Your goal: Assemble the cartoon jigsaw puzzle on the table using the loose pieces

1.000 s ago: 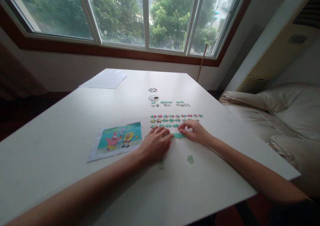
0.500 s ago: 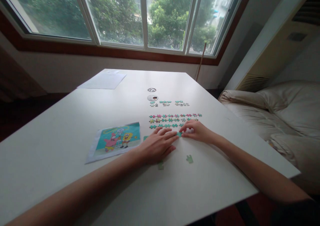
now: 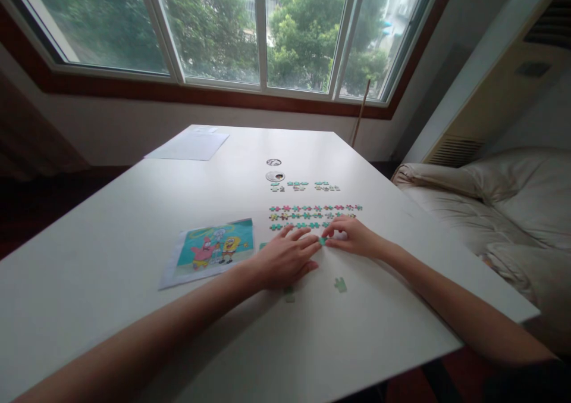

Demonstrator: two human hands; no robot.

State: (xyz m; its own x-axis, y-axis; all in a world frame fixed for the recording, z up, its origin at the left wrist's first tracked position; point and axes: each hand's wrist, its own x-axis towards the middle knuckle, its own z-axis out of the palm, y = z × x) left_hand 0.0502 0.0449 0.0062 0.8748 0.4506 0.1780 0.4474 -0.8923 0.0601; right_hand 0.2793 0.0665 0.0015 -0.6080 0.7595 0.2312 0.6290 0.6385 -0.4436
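Note:
My left hand (image 3: 285, 257) lies flat on the white table (image 3: 111, 230), fingers stretched out over a row of teal puzzle pieces (image 3: 322, 240). My right hand (image 3: 352, 236) meets it fingertip to fingertip and pinches the row's end. Three more rows of puzzle pieces (image 3: 312, 215) lie just beyond both hands. Two loose green pieces sit nearer me, one (image 3: 340, 284) in the open, another (image 3: 289, 296) partly under my left wrist. A cartoon reference picture (image 3: 212, 254) lies left of my left hand.
Further back sit small piece clusters (image 3: 307, 185), a round lid (image 3: 275, 176) and a second round object (image 3: 273, 162). A sheet of paper (image 3: 190, 145) lies at the far left corner. A beige cushioned seat (image 3: 504, 212) stands right of the table; windows behind.
My left hand's fingers have stretched out and slid right over the teal row until they meet my right fingertips. The right hand has closed into a pinch.

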